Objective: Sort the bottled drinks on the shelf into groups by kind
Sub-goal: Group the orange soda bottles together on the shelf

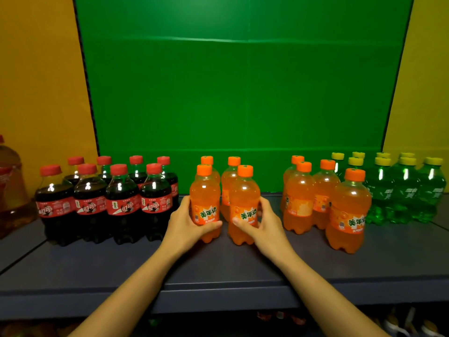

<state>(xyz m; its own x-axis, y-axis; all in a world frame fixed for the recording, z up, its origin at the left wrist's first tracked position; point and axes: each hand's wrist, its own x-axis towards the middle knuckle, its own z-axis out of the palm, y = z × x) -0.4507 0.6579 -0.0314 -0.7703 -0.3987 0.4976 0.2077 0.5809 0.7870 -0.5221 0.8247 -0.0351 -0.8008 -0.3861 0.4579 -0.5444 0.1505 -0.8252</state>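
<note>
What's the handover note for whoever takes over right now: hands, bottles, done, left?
Hands: left hand grips the front-left orange bottle; right hand grips the front-right orange bottle. Both bottles are on the shelf.
Done: cola bottles grouped far left, green bottles far right.
Left: orange is split, four at centre and the right orange cluster beside the green. Probably close that gap.

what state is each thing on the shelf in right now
cola bottles, capped, upright, grouped at left
left orange bottle, upright, gripped by left hand
right orange bottle, upright, gripped by right hand
other orange bottles, capped, upright, split in two clusters
green bottles, capped, upright, grouped at right
</note>
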